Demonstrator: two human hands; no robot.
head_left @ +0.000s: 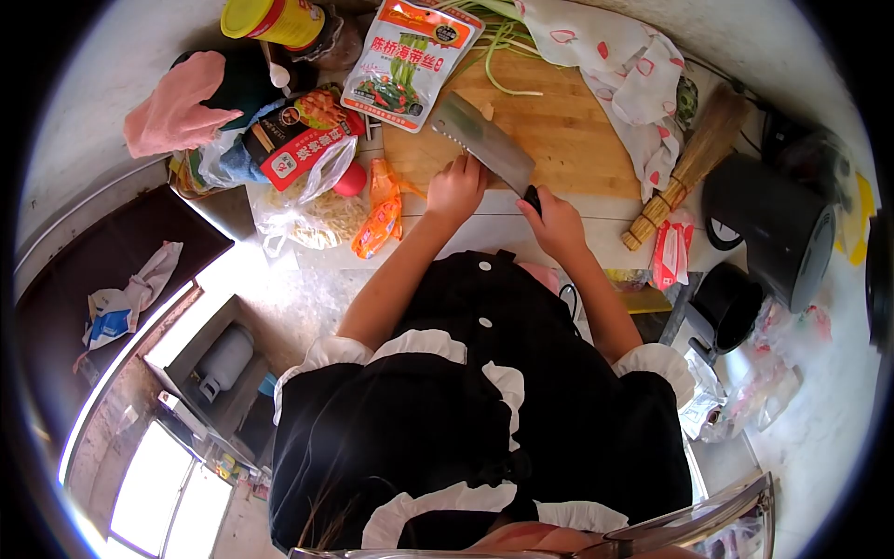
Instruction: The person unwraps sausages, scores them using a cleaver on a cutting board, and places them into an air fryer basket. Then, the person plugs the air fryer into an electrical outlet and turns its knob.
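Observation:
My right hand (pixel 556 226) is wrapped around the black handle of a cleaver (pixel 482 142). The wide metal blade slants up and to the left over the wooden cutting board (pixel 568 116). My left hand (pixel 456 191) is at the board's near edge, just below the blade, with its fingers curled together. Whatever those fingers hold, if anything, is hidden from view. A small pale piece shows beside the blade's upper edge. Green scallions (pixel 498 51) lie across the far part of the board, and a white and orange packet (pixel 410 65) rests on its far left corner.
Left of the board are an orange bag (pixel 380 210), a clear bag of noodles (pixel 321 219) and a red and black packet (pixel 298 140). A strawberry-print cloth (pixel 633 88) covers the board's right edge. Further right are a straw brush (pixel 694 163) and a black kettle (pixel 768 224).

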